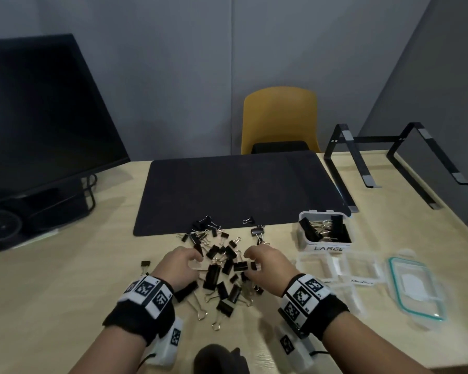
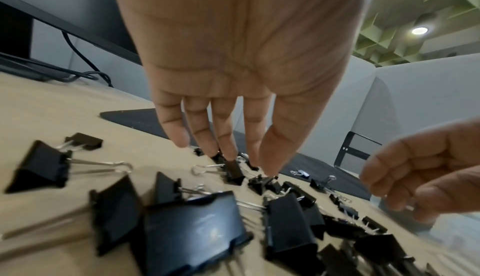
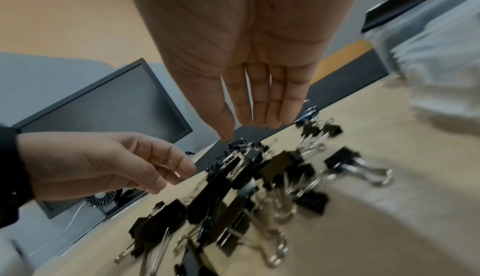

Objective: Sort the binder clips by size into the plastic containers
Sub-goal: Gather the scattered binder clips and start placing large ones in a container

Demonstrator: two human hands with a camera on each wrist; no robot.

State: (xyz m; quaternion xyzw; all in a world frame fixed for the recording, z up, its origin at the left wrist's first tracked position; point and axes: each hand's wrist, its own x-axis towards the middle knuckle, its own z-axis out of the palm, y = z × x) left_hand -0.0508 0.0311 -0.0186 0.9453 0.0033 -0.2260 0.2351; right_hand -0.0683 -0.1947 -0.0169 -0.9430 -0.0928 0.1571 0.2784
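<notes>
Several black binder clips (image 1: 222, 265) of mixed sizes lie in a loose pile on the wooden table (image 1: 65, 279). My left hand (image 1: 197, 259) hovers over the pile's left side, fingers reaching down with nothing in them; the left wrist view shows its fingertips (image 2: 228, 155) just above a mid-size clip (image 2: 233, 173). My right hand (image 1: 250, 261) hovers over the pile's right side, fingers extended and holding nothing, thumb tip close to the small clips (image 3: 239, 144). A clear container labelled LARGE (image 1: 327, 248) holds several big clips. Clear containers (image 1: 335, 268) sit in front of it.
A black desk mat (image 1: 241, 190) lies behind the pile, with two clips on its front edge. A monitor (image 1: 38, 117) stands at the left, a laptop stand (image 1: 389, 157) at the back right. A teal-rimmed lid (image 1: 416, 287) lies at the right. A yellow chair (image 1: 278, 117) is behind the table.
</notes>
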